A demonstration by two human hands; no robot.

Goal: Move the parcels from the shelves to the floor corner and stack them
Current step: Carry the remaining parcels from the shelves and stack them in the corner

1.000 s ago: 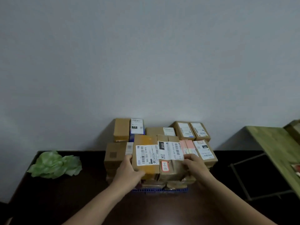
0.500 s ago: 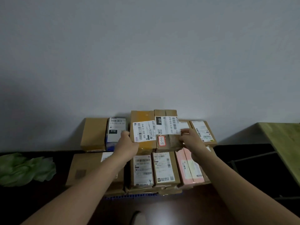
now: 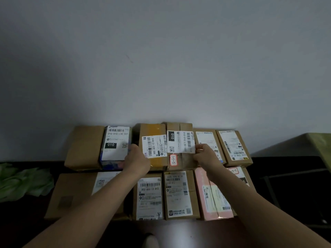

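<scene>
Two small cardboard parcels sit side by side in the back row of the stack against the wall: one with orange tape [image 3: 155, 145] and one with a red-edged sticker [image 3: 180, 145]. My left hand [image 3: 137, 159] grips the left side of the orange-taped parcel. My right hand [image 3: 206, 155] grips the right side of the stickered parcel. Several more labelled parcels lie around them, among them a blue-edged one [image 3: 115, 145], a plain brown box [image 3: 84, 148] and a pink one [image 3: 212, 194] in the front row.
A grey wall rises right behind the stack. A crumpled green bag [image 3: 23, 181] lies on the dark floor at the left. A green wooden table [image 3: 320, 145] with a dark metal frame stands at the right.
Both hands have carried the two parcels from the front of the stack up and back to the wall row, and the view has moved closer to the stack.
</scene>
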